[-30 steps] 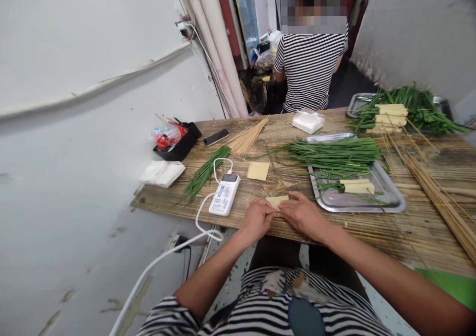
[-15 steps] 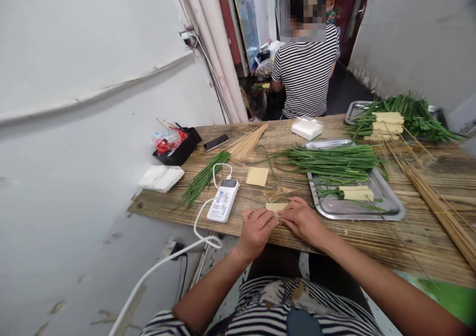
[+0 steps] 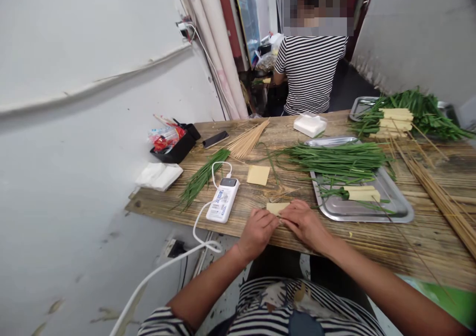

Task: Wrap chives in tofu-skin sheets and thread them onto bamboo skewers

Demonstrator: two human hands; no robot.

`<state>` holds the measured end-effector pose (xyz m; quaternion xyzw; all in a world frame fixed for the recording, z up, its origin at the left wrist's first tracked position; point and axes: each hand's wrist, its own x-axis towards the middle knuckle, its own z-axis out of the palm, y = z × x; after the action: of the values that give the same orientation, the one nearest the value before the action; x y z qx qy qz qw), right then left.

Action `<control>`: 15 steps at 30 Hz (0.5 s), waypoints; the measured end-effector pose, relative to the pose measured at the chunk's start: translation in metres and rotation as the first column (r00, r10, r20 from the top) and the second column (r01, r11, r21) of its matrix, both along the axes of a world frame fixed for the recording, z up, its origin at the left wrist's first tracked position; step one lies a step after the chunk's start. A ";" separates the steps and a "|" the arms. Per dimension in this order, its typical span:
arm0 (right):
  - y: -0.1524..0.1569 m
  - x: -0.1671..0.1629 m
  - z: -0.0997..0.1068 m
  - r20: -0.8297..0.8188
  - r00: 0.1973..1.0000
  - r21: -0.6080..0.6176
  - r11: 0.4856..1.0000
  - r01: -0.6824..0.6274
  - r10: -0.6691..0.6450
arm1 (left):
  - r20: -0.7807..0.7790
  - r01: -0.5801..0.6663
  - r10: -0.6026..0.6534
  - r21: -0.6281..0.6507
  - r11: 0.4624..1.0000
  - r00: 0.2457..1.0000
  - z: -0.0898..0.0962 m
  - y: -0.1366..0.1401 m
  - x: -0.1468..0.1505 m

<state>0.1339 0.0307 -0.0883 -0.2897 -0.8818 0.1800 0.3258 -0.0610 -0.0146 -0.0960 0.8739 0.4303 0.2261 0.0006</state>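
Near the table's front edge, my left hand and my right hand meet over a pale yellow tofu sheet. Fingers of both hands pinch its near edge, and they cover most of it. Whether anything is rolled inside is hidden. Just beyond lies another flat square tofu sheet. To the right, a metal tray bears long garlic chives and tofu rolls wrapped around chives on a skewer.
Left of my hands are a white power bank with a cable, a chive bundle, bamboo skewers, a phone and a black box. More skewers lie right. A person in stripes is beyond the table.
The view has shifted slightly. My hands stay together on the tofu sheet, with only small finger movement. The person beyond the table has moved a little.
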 end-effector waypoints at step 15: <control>-0.023 0.005 0.002 0.335 0.929 0.306 0.951 0.051 -0.157 | 0.158 0.030 -0.020 -0.063 0.998 0.987 -0.002 0.007 0.001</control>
<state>0.1389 0.0079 -0.0861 -0.3131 -0.9260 -0.0250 0.2094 -0.0595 -0.0079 -0.0976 0.8583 0.4250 0.2801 0.0657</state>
